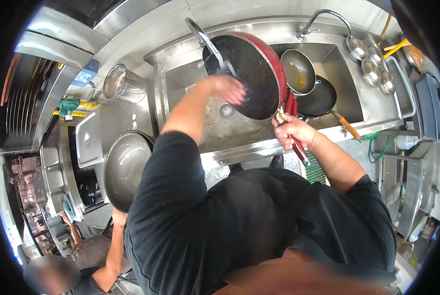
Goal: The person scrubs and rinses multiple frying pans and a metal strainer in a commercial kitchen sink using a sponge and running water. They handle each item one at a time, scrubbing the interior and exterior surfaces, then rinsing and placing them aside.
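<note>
A large frying pan with a black inside [249,81] and a red outer wall [267,55] is tilted over the left sink basin [212,136]. My right hand [293,131] grips its dark red handle [299,149]. Motion-blurred, my left hand [229,88] is over the pan's inside with fingers extended and no object visible in it; whether it touches the surface I cannot tell. The spout of the left faucet [212,48] reaches over the pan, and water drops show there. Beside it, a smaller pan [297,70] with yellowish liquid rests on a black wooden-handled pan [317,99] in the right basin.
A second faucet [328,13] and several round metal lids [371,72] are at right. Left of the sink stand a steel pot [124,83] and a large grey bowl-shaped vessel [126,169]. A co-worker's hand [119,217] is at that vessel's rim. A green ridged item [315,169] lies below.
</note>
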Demonstrator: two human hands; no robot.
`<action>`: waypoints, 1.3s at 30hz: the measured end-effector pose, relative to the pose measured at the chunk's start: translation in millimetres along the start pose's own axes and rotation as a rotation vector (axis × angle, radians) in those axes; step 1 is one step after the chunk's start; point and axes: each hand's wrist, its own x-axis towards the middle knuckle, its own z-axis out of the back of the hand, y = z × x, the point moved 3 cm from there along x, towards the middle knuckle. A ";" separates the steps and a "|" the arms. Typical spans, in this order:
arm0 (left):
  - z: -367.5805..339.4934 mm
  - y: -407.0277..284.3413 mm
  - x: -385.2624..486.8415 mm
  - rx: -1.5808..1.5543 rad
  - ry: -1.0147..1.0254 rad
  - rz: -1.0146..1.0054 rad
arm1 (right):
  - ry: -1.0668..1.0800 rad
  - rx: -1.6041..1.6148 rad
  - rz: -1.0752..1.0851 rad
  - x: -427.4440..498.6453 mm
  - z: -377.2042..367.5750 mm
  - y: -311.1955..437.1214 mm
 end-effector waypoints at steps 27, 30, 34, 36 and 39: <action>-284.2 217.7 -147.5 0.648 -1.076 0.096 | -0.395 -1.632 0.138 37.7 8.2 13.6; -305.9 192.5 -139.9 0.508 -1.008 -0.111 | -0.367 -1.770 0.451 18.9 -19.3 1.0; -348.0 121.0 -144.9 0.052 -0.874 -0.520 | -0.296 -1.369 0.651 23.4 -85.2 -48.1; -366.1 95.6 -169.8 -0.407 -0.846 -0.764 | -0.236 -1.219 0.802 34.1 -138.8 -71.0; -373.1 88.3 -246.1 -0.678 -1.079 -0.830 | 0.062 -1.243 0.735 38.7 -211.4 -80.1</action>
